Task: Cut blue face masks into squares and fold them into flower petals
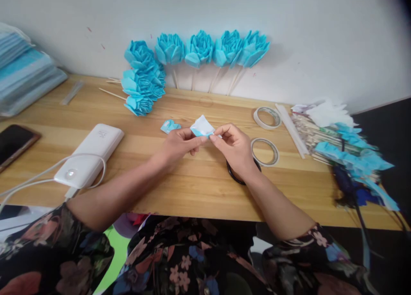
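Between my two hands is a small piece of blue and white fabric (pixel 202 126), its pale side turned up and its lower edge blue. My left hand (pixel 180 144) pinches it from the left, thumb on the near edge. From the right, the thumb and fingertips of my right hand (pixel 233 146) close on its other corner. Just behind my left hand a folded blue petal piece (pixel 170 126) lies on the table. Black scissors handles (pixel 236 175) show partly from under my right wrist, the rest hidden.
Several blue fabric flowers (pixel 199 49) on sticks lean at the wall, others lie left (pixel 141 87). Tape rolls (pixel 267 117) (pixel 265 152), glue sticks (pixel 291 132) and scraps (pixel 349 153) are right. A power bank (pixel 91 153), phone (pixel 16 145) and face masks (pixel 27 76) are left.
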Motion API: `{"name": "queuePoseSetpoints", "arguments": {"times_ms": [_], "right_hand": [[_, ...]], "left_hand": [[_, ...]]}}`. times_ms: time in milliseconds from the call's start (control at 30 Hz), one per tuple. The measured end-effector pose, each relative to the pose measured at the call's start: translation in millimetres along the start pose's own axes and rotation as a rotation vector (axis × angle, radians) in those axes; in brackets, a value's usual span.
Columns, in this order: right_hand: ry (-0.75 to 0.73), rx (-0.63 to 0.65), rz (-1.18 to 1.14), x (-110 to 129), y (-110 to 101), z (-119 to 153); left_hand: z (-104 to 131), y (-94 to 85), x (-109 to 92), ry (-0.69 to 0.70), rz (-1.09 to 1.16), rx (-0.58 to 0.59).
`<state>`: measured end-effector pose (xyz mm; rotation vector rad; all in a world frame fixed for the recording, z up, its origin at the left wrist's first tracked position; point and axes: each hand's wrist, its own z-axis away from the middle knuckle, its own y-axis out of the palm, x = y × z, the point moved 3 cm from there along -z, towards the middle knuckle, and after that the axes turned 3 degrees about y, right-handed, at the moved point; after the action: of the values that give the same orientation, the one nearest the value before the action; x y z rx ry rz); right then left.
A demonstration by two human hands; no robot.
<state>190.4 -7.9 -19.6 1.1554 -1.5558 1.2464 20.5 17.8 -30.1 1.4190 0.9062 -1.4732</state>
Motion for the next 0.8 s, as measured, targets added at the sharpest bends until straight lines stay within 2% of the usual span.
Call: {"name": "queuePoseSetpoints", "arguments": {"times_ms": [233, 533, 800], "right_hand": [[0.032, 0.002, -0.156, -2.2, -5.9, -0.5], [0.06, 0.013, -0.112, -2.2, -2.9, -1.7], [0.118, 0.131, -0.121, -7.5, -0.6, -1.2]], "left_hand": [[-2.0, -2.0, 2.2, -0.002, 0.059, -0.029], [-1.9, -3.2, 0.1, 0.001, 0.067, -0.044], [-2.5, -3.0, -0.6, 0.001, 0.185, -0.06]]}}
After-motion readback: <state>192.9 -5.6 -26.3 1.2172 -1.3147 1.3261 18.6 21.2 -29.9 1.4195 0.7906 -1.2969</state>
